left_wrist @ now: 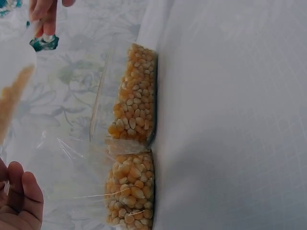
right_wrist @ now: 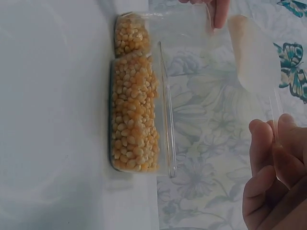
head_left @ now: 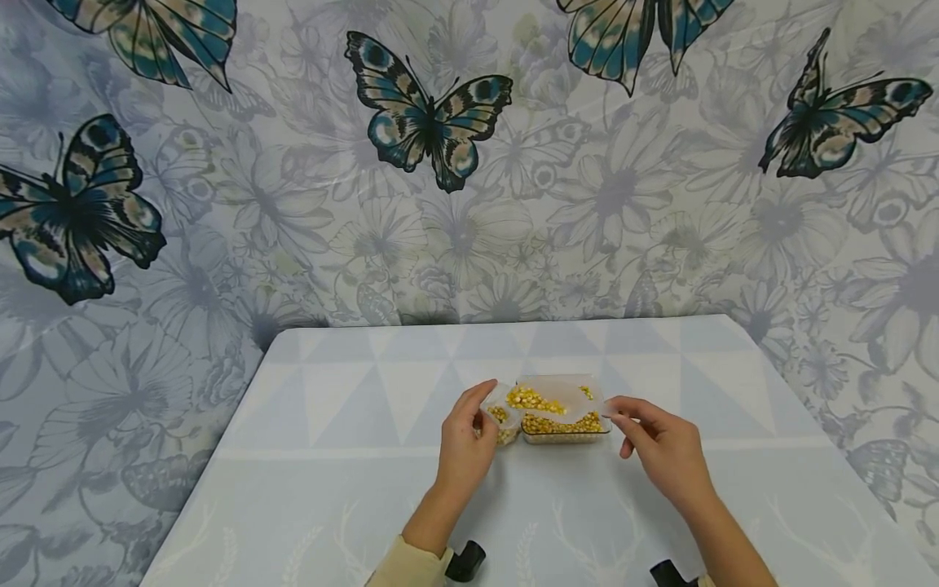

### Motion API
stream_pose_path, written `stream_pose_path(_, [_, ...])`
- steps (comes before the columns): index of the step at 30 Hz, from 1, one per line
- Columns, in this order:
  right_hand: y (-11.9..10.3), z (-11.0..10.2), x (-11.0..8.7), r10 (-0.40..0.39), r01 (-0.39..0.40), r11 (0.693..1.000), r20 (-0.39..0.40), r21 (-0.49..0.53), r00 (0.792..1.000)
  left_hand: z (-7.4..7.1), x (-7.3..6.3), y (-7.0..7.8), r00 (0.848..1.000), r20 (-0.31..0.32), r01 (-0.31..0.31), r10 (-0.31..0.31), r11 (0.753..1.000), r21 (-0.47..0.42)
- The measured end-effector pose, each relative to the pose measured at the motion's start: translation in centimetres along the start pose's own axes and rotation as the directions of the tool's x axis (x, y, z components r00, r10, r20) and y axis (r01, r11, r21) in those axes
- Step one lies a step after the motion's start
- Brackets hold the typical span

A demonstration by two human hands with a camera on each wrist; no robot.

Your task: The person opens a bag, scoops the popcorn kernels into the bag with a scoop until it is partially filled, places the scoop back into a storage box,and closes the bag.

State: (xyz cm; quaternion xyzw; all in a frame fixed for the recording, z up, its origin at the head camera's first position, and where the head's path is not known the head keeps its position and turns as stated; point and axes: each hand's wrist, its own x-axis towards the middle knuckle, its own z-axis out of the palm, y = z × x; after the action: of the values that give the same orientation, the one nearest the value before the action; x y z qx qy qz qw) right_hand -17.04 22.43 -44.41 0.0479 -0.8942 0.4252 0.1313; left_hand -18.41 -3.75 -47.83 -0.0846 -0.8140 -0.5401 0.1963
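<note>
My right hand point(head_left: 663, 448) pinches the thin handle of a translucent white scoop point(right_wrist: 256, 57) between thumb and fingers. Corn kernels lie in the scoop, which is held above the table. Below it stands a clear rectangular glass container point(right_wrist: 168, 143), with many yellow corn kernels point(right_wrist: 134, 115) inside. A clear plastic bag point(left_wrist: 72, 191), its bottom full of kernels point(left_wrist: 129, 191), stands against the container's left end. My left hand point(head_left: 469, 440) holds the bag's upper edge with its fingers; the scoop is close to the bag's mouth in the head view.
A pale table point(head_left: 352, 497) with a triangle pattern lies under everything. Behind it hangs a floral cloth point(head_left: 469, 244) with large butterflies. Black wrist devices point(head_left: 465, 561) sit on both forearms, near the table's front.
</note>
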Motion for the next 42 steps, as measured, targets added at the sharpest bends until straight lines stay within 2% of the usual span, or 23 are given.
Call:
stream_pose_path(6, [-0.3,0.5,-0.1,-0.065,0.065,0.997,-0.001,-0.037,0.998,-0.1,0.0,0.1,1.0,0.0,0.003,-0.003,1.0,-0.004])
stream_pose_path(14, [-0.8,0.7,-0.2,-0.165,0.159,0.981,-0.043,-0.108,0.985,-0.1,-0.1,0.0,1.0,-0.002,0.002,-0.002,1.0,-0.006])
stream_pose_path(21, [-1.5,0.6,-0.1,-0.208,0.197,0.968,-0.058,-0.155,0.976,-0.1,-0.1,0.1,1.0,0.002,0.014,-0.014,1.0,-0.018])
stream_pose_path(34, [-2.2,0.6,0.0,-0.308,0.281,0.931,-0.093,-0.232,0.947,-0.1,-0.1,0.1,1.0,0.002,0.011,-0.011,1.0,-0.018])
stream_pose_path(42, [-2.4,0.8,0.0,-0.364,0.329,0.913,-0.121,-0.24,0.923,0.0,-0.2,-0.1,1.0,-0.003,-0.007,0.007,1.0,-0.015])
